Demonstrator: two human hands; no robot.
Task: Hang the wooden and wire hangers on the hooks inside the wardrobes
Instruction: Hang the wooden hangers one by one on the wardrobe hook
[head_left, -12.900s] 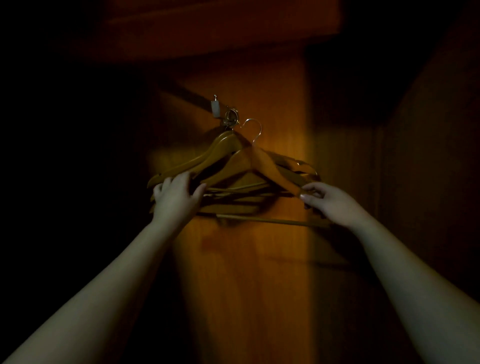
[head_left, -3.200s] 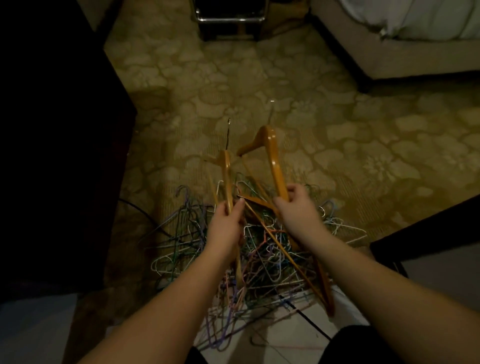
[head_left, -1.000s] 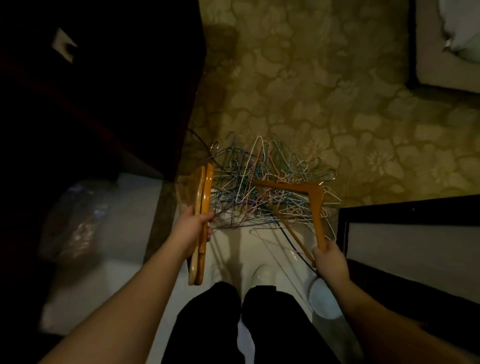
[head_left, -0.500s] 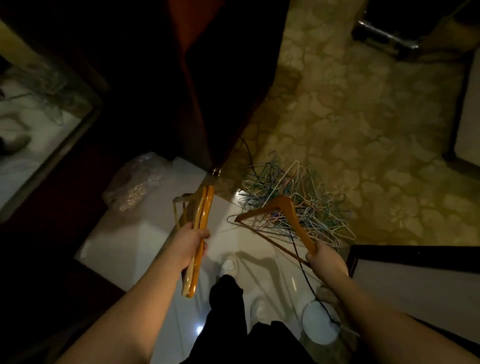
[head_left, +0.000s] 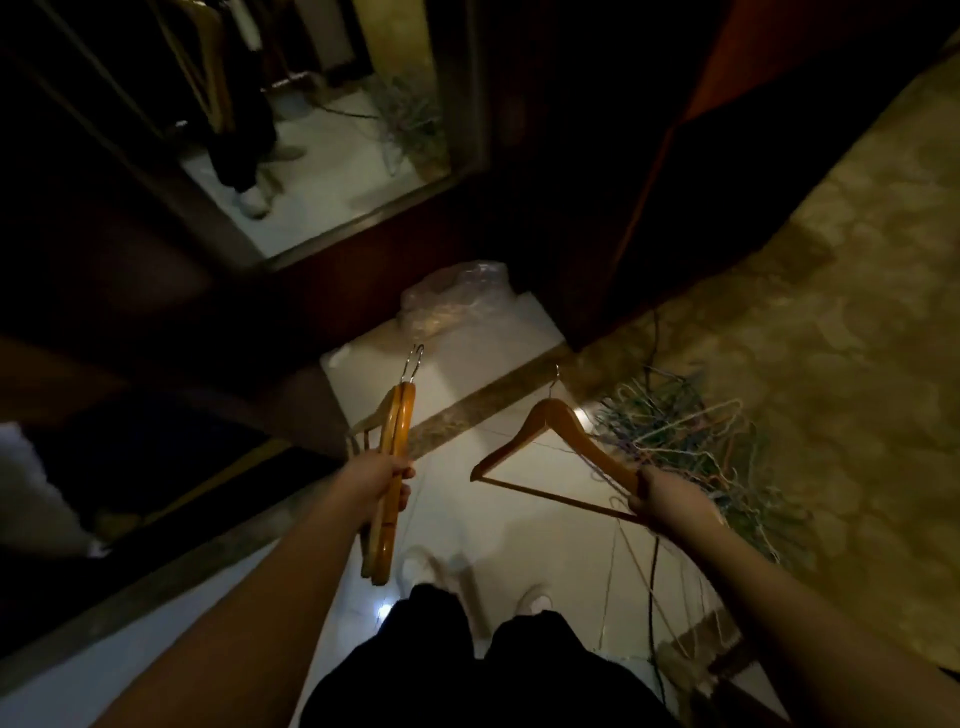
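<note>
Head view: both hands carry wooden hangers above a pale tiled floor, with the wire hangers heaped on the carpet to the right.

The left hand (head_left: 382, 470) is curled round a stack of wooden hangers (head_left: 397, 441) held edge-on, their metal hooks pointing away from the person and their lower ends hanging below the fist. The right hand (head_left: 657, 491) grips one end of a single wooden hanger (head_left: 558, 436), which faces the camera flat, with its hook up and its bar slanting down toward the hand. The two hands are well apart. The pile of coloured wire hangers (head_left: 691, 441) lies on the patterned carpet (head_left: 841, 322), just right of the single hanger. A crumpled clear plastic bag (head_left: 457, 301) sits on the tiled floor (head_left: 519, 525) beside dark wooden wardrobe panels (head_left: 561, 182). A mirror (head_left: 311, 130) at upper left reflects dark trouser legs and a white shoe.
</note>
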